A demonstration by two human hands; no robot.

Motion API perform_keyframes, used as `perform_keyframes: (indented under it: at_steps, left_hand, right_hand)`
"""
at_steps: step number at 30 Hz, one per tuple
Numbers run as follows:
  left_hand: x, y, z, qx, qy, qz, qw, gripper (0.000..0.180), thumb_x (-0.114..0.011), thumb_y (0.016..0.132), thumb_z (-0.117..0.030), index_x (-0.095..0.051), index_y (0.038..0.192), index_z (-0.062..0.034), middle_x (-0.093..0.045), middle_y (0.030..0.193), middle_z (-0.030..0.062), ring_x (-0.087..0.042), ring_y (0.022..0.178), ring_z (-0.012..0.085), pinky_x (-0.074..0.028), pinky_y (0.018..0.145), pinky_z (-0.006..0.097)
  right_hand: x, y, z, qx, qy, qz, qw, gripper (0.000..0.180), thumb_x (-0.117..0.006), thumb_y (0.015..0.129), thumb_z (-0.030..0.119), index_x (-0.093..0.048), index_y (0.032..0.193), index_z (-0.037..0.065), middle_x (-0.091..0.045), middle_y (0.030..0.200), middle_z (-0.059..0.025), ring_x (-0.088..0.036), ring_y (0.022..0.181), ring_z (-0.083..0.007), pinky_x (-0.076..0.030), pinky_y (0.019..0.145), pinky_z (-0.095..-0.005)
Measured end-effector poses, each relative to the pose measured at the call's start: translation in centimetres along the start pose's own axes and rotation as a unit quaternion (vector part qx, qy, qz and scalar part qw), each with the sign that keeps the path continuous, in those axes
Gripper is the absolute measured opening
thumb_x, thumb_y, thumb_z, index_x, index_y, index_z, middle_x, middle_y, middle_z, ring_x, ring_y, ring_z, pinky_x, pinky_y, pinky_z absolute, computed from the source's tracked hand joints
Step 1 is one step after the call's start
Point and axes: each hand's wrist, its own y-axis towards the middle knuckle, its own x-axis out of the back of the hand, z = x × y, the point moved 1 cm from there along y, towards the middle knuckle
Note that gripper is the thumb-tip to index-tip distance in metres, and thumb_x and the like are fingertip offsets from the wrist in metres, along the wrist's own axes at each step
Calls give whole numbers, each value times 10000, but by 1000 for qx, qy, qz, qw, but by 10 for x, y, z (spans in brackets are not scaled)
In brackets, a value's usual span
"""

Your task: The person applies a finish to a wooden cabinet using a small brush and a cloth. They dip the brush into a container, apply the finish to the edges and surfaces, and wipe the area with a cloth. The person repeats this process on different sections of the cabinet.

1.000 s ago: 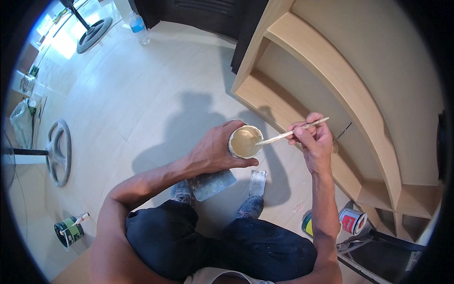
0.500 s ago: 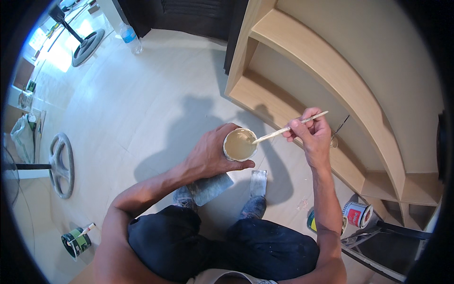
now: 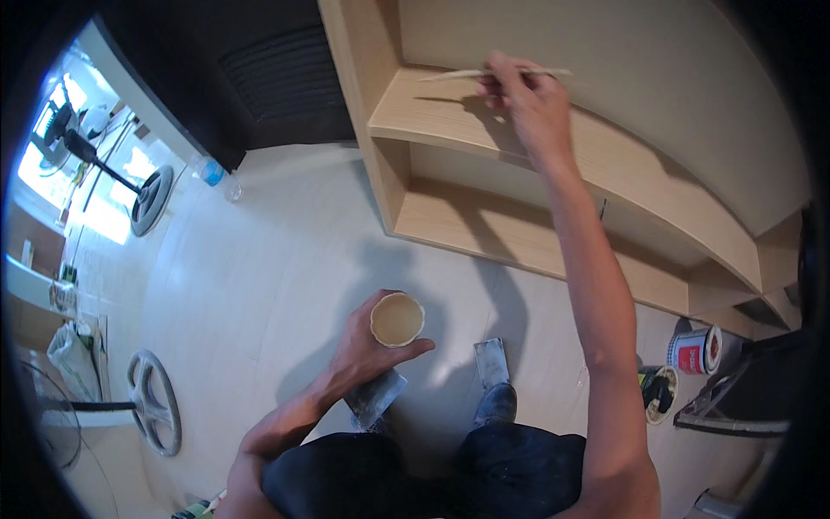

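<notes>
My left hand (image 3: 367,342) is wrapped round a small cup (image 3: 374,322) with a scalloped rim, low over the floor. Cream-coloured paint (image 3: 399,318) fills part of it. Out ahead, my right hand (image 3: 529,93) pinches a thin pale paintbrush (image 3: 458,75), held nearly level above the shelf board (image 3: 484,121) of a curved wooden shelf unit. Its tapered tip points left and casts a shadow on the board; whether it touches the wood I cannot tell.
Flat grey plates (image 3: 491,359) lie by my feet. To the right stand a paint can (image 3: 694,350) and an open tin (image 3: 660,394). A plastic bottle (image 3: 216,177) is beside the dark door (image 3: 277,78). Fan stands (image 3: 156,402) are at left.
My right hand has lifted the paintbrush out of the cup and reached forward to the shelf. The view has shifted toward the shelf unit. My left hand still holds the cup.
</notes>
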Motion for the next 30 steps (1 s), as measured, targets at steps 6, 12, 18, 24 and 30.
perform_keyframes:
  at_steps: [6,12,18,24,30]
  left_hand:
    - [2,-8,1,-11,-3,-4,1000,634,-963,731,-303,-638,1192,-12,-727,1047,106,-706,980,212,-568,885,360]
    - [8,-16,4,-28,0,-5,1000,587,-955,751,-275,-640,1171,-12,-721,1029,94,-697,959,196,-567,874,355]
    - [5,-18,0,-40,1,-6,999,573,-952,758,-277,-641,1159,-11,-720,1025,96,-696,953,197,-565,869,355]
    - [8,-18,1,-40,11,-7,999,589,-954,751,-294,-641,1160,-9,-723,1023,109,-703,955,215,-567,864,364]
    - [7,-16,4,-44,9,-1,999,606,-961,741,-302,-638,1162,-9,-726,1022,114,-706,957,219,-570,865,371]
  right_hand:
    - [-21,35,-27,-19,-41,-25,999,402,-746,972,391,-775,932,-8,-755,791,-51,-696,705,-95,-552,652,-261]
    - [-45,45,-22,-90,-36,-44,994,361,-721,943,353,-777,863,5,-748,737,-52,-718,675,-128,-576,676,-301]
    - [-45,58,-34,-85,-107,-44,990,308,-697,930,302,-784,881,11,-763,767,-55,-694,662,-124,-555,687,-299]
    - [-46,60,-39,-109,-123,-34,986,276,-704,933,288,-791,887,29,-759,759,-40,-666,644,-105,-531,660,-288]
    - [-48,63,-40,-95,-141,-40,985,296,-713,938,301,-793,874,23,-762,765,-37,-666,644,-106,-530,660,-284]
